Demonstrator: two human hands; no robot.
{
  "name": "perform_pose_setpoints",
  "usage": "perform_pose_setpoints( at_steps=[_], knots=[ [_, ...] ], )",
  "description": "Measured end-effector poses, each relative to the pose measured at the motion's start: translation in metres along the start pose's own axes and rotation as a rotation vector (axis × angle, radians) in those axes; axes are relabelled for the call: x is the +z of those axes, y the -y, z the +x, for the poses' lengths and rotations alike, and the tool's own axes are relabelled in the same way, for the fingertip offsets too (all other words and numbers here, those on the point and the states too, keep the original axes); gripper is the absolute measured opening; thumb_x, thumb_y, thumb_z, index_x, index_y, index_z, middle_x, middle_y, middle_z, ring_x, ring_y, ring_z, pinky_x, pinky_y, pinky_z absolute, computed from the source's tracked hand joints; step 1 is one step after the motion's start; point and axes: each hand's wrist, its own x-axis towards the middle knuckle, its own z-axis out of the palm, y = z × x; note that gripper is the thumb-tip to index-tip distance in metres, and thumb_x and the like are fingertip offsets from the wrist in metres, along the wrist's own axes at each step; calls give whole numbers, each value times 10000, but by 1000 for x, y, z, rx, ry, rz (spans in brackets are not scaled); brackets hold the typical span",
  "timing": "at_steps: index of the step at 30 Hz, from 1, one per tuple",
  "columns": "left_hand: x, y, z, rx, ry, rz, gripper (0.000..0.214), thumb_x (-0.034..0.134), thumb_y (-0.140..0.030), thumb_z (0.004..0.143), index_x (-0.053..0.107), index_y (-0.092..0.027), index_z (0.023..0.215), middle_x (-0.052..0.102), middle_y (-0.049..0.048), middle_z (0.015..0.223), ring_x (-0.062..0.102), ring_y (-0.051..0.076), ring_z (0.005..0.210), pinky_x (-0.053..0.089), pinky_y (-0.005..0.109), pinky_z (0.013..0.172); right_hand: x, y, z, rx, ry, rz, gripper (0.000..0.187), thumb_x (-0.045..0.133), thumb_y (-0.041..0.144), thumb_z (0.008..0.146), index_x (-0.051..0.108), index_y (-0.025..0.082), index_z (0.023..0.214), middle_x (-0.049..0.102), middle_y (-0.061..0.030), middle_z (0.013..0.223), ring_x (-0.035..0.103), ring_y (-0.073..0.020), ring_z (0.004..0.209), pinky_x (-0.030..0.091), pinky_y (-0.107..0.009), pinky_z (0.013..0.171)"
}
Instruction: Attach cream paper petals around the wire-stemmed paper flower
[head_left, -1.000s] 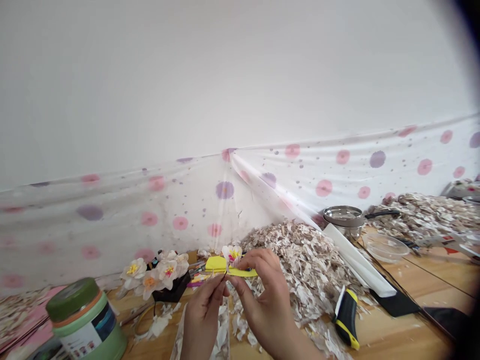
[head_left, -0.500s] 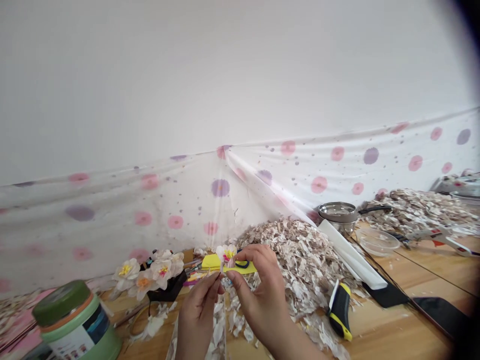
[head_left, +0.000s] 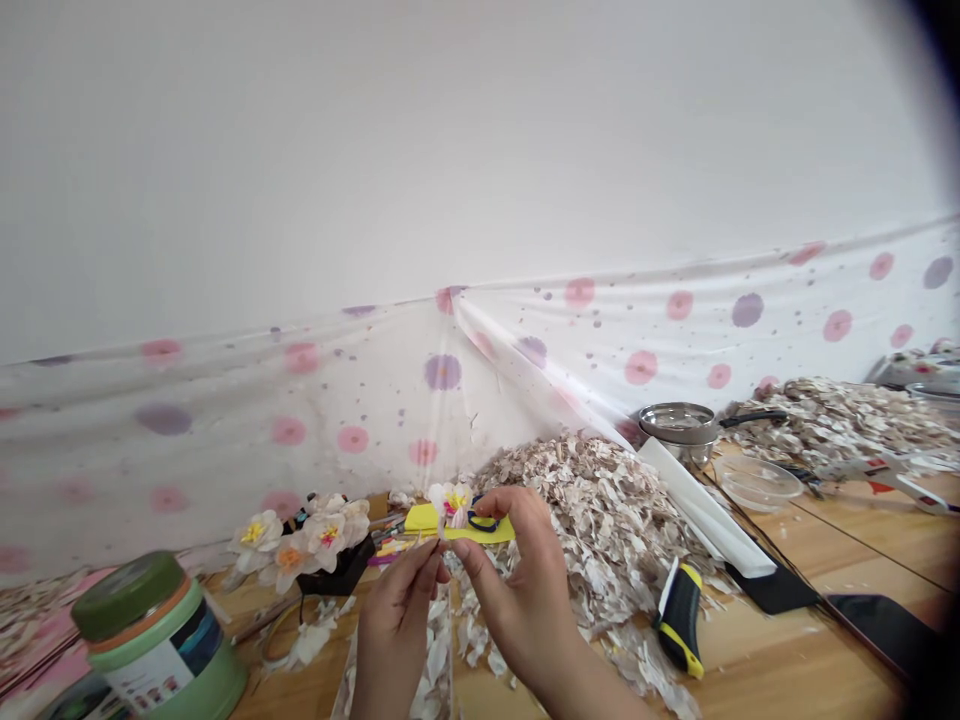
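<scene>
I find the left hand (head_left: 401, 600) pinching the white flower (head_left: 451, 497) from below; right hand (head_left: 526, 575) curled beside it, grip unclear. Excess finger pressure could crease it.

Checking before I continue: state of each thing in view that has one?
Light-green round plastic jar: upright, green lid on.
White petalled flower, yellow-and-pink centre: open, held up.
Left hand: pinching below the flower.
Right hand: at the flower, grip unclear.
Black-and-yellow plastic-handled tool: lying down, blade unclear.
Black rectangular phone: flat, screen dark.
Clear round plastic dish: uncovered.
</scene>
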Motion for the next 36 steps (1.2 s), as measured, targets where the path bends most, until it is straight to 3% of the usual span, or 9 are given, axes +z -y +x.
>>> perform_pose_setpoints(
  at_steps=[8, 18, 24, 29, 36],
  knots=[
    [0, 1, -1, -2, 28, -5, 232, 592, -376, 797, 729, -197, 855, 619, -6, 614, 553, 176, 585, 447, 266, 550, 2, 1, 1, -24, 58, 2, 97, 591, 143, 801, 535, 211, 841, 572, -18, 860, 522, -191, 852, 390, -326, 764],
    [1, 4, -2, 16, 64, -10, 245, 571, -369, 820, 727, -193, 888, 605, -10, 611, 539, 174, 581, 434, 266, 554, 4, 1, 0, -34, 36, -12, 181, 586, 79, 769, 534, 204, 888, 574, -26, 885, 512, -194, 867, 385, -342, 778],
    [2, 5, -2, 33, 54, -2, 226, 585, -364, 802, 733, -198, 843, 628, 0, 616, 553, 184, 576, 450, 275, 550, 6, 2, 0, -50, 31, -1, 125, 570, 87, 776, 529, 204, 798, 571, -12, 813, 508, -183, 808, 379, -326, 725],
    [3, 2, -2, 9, 36, -15, 218, 610, -382, 773, 729, -199, 771, 643, 3, 618, 565, 185, 576, 462, 270, 542, 6, 3, 0, -51, 40, -9, 116, 570, 99, 780, 534, 200, 735, 570, -12, 805, 501, -179, 799, 374, -323, 720],
    [3, 5, -4, -85, 63, -81, 244, 598, -412, 791, 717, -200, 818, 620, -10, 616, 533, 169, 587, 449, 254, 562, 6, 6, 0, -87, 27, -69, 181, 561, 12, 732, 534, 191, 718, 555, 0, 791, 480, -169, 786, 343, -325, 715]
  ],
)
